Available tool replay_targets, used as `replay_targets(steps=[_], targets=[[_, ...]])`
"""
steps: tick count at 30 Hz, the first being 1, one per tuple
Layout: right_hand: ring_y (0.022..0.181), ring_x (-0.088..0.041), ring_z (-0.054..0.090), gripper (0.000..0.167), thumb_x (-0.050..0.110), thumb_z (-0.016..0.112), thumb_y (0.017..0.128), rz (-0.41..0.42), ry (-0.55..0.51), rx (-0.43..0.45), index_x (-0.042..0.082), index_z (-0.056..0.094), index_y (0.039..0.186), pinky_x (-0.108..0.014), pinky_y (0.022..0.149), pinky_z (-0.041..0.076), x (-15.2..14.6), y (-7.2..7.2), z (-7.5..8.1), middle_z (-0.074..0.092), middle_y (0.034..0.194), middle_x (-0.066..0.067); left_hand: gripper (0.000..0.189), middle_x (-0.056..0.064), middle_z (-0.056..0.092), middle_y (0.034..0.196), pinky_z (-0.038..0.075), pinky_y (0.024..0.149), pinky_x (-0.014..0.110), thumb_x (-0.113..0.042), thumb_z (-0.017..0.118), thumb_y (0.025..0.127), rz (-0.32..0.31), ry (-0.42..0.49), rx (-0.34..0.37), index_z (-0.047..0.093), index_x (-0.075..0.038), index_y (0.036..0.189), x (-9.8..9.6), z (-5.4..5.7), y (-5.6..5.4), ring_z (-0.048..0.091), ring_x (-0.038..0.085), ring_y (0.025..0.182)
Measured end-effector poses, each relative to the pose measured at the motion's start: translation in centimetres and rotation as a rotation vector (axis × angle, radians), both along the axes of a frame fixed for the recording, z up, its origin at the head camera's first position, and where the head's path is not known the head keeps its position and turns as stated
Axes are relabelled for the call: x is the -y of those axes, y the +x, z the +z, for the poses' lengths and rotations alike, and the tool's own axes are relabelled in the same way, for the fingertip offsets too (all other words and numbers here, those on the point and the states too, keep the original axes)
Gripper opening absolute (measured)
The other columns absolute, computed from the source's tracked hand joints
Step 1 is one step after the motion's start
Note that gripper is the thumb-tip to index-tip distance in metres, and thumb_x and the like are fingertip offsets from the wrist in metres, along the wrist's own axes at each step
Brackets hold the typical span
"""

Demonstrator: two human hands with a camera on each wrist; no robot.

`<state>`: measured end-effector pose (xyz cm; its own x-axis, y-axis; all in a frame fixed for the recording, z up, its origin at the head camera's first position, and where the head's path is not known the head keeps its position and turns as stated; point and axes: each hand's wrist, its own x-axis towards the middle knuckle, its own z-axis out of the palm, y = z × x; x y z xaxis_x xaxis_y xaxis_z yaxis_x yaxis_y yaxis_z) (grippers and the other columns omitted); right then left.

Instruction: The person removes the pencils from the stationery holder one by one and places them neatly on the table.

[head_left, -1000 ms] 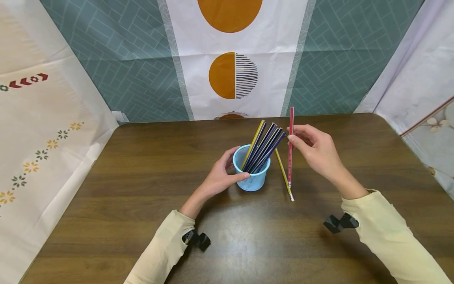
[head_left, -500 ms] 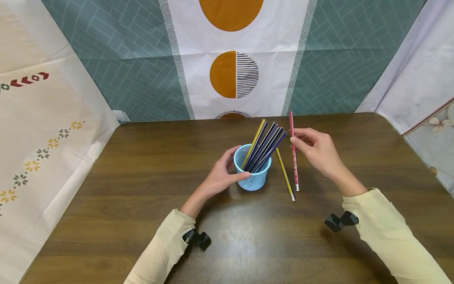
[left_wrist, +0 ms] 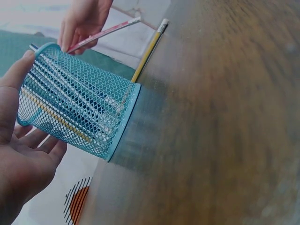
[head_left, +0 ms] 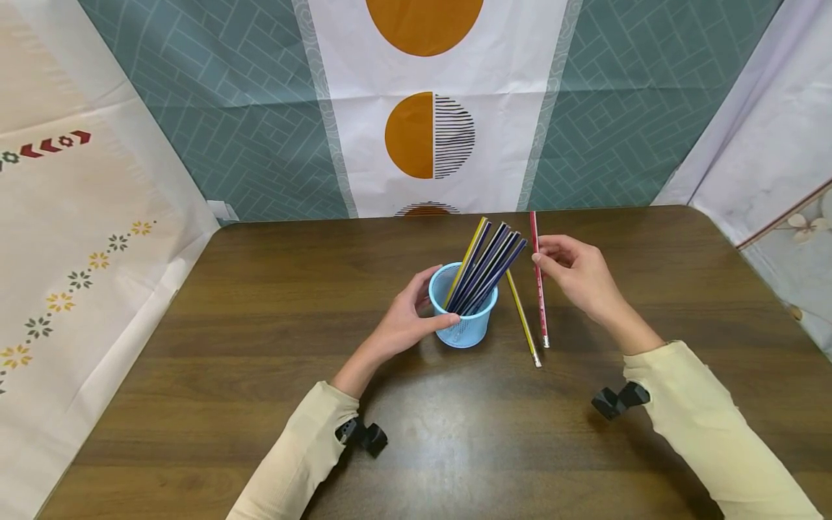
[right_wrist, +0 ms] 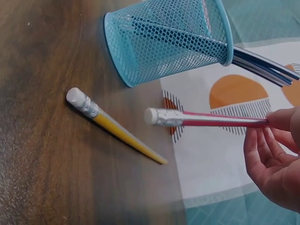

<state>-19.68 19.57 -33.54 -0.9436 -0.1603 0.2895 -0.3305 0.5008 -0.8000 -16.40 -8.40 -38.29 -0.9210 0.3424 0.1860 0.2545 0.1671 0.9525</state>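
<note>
A light blue mesh pencil cup (head_left: 466,334) stands on the table, holding several dark blue pencils (head_left: 492,263) and a yellow one (head_left: 469,256), all leaning right. My left hand (head_left: 408,322) grips the cup from its left side, thumb across the front near the rim. To the right of the cup, my right hand (head_left: 580,280) pinches a red pencil (right_wrist: 220,119) between thumb and fingers. Its white eraser end points toward me and is raised off the table in the right wrist view. Another yellow pencil (head_left: 522,315) lies on the table between the cup and the red pencil.
The brown wooden table (head_left: 260,325) reaches back to a teal and white patterned cloth (head_left: 273,144). Pale cloths hang at the left (head_left: 97,238) and right (head_left: 767,130). A small black camera (head_left: 620,399) sits on each sleeve.
My right hand has lowered the red pencil a little, and its eraser end has swung right, away from the lying yellow pencil. The left hand stays on the cup.
</note>
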Motion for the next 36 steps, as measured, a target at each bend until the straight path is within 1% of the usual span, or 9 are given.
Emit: replay_targets(steps=[3,10,15,17,24,26,29,32,36], targets=[[0.073,-0.008,0.061,0.029,0.006,0.063,0.093,-0.005,0.008,0.006,-0.008,0.061,0.118,-0.013,0.064,0.046,-0.1,-0.2,-0.3,0.067,0.098,-0.022,0.079,0.015,0.049,0.138,0.039,0.105,0.039,-0.002,0.077,0.081,-0.004,0.000,0.003,0.033,-0.004,0.147,0.0,0.0,0.0,0.048,0.025,0.126],[0.071,-0.005,0.060,0.027,0.006,0.063,0.093,0.005,0.050,0.043,-0.009,0.063,0.116,-0.014,0.065,0.046,-0.2,-0.7,-1.0,0.068,0.097,-0.022,0.079,0.015,0.049,0.138,0.039,0.104,0.040,-0.002,0.077,0.081,-0.009,0.002,-0.001,0.033,-0.003,0.147,0.0,0.0,-0.1,0.048,0.025,0.126],[0.074,-0.017,0.061,0.027,0.007,0.062,0.094,0.018,0.090,0.098,-0.009,0.062,0.117,-0.019,0.062,0.046,-0.4,-1.0,-1.6,0.067,0.098,-0.023,0.079,0.015,0.049,0.138,0.039,0.104,0.039,-0.003,0.077,0.081,-0.006,-0.001,0.006,0.033,-0.004,0.147,-0.1,0.0,-0.1,0.048,0.024,0.126],[0.075,-0.020,0.061,0.028,0.006,0.061,0.094,0.028,0.093,0.115,-0.009,0.062,0.117,-0.023,0.063,0.048,-0.4,-1.1,-1.8,0.066,0.099,-0.025,0.079,0.015,0.049,0.138,0.039,0.105,0.039,-0.003,0.077,0.081,-0.007,-0.001,0.009,0.033,-0.004,0.147,-0.1,0.0,0.0,0.047,0.024,0.126],[0.076,-0.023,0.063,0.027,0.005,0.060,0.095,0.046,0.101,0.127,-0.012,0.061,0.117,-0.018,0.063,0.050,-0.4,-1.5,-2.5,0.065,0.100,-0.026,0.079,0.014,0.049,0.139,0.038,0.105,0.039,-0.005,0.077,0.082,-0.009,-0.006,0.007,0.033,-0.004,0.147,0.0,-0.1,0.0,0.047,0.024,0.127],[0.077,-0.025,0.065,0.028,0.005,0.059,0.095,0.047,0.103,0.140,-0.012,0.060,0.117,-0.021,0.064,0.052,-0.5,-1.5,-2.6,0.065,0.101,-0.026,0.079,0.014,0.049,0.139,0.038,0.105,0.039,-0.005,0.077,0.082,-0.010,-0.010,0.006,0.033,-0.005,0.147,0.0,-0.1,0.1,0.047,0.024,0.127],[0.077,-0.027,0.067,0.030,0.005,0.059,0.096,0.047,0.098,0.164,-0.013,0.059,0.119,-0.031,0.068,0.056,-0.5,-1.5,-2.9,0.065,0.104,-0.027,0.079,0.014,0.049,0.139,0.038,0.105,0.039,-0.004,0.077,0.081,-0.009,-0.010,0.006,0.033,-0.004,0.147,0.1,-0.2,0.0,0.047,0.024,0.127],[0.075,-0.024,0.067,0.031,0.006,0.058,0.096,0.041,0.090,0.193,-0.013,0.059,0.120,-0.039,0.071,0.056,-0.6,-1.6,-3.2,0.065,0.104,-0.028,0.080,0.014,0.049,0.139,0.038,0.105,0.039,-0.004,0.077,0.081,-0.009,-0.006,0.009,0.033,-0.004,0.147,0.1,-0.1,0.0,0.047,0.024,0.127],[0.073,-0.020,0.066,0.032,0.007,0.058,0.096,0.033,0.080,0.237,-0.014,0.058,0.120,-0.038,0.071,0.056,-0.6,-1.7,-3.7,0.064,0.104,-0.026,0.080,0.015,0.048,0.140,0.038,0.105,0.040,-0.003,0.077,0.081,-0.011,-0.005,0.008,0.033,-0.004,0.147,0.1,0.0,0.1,0.047,0.025,0.127]])
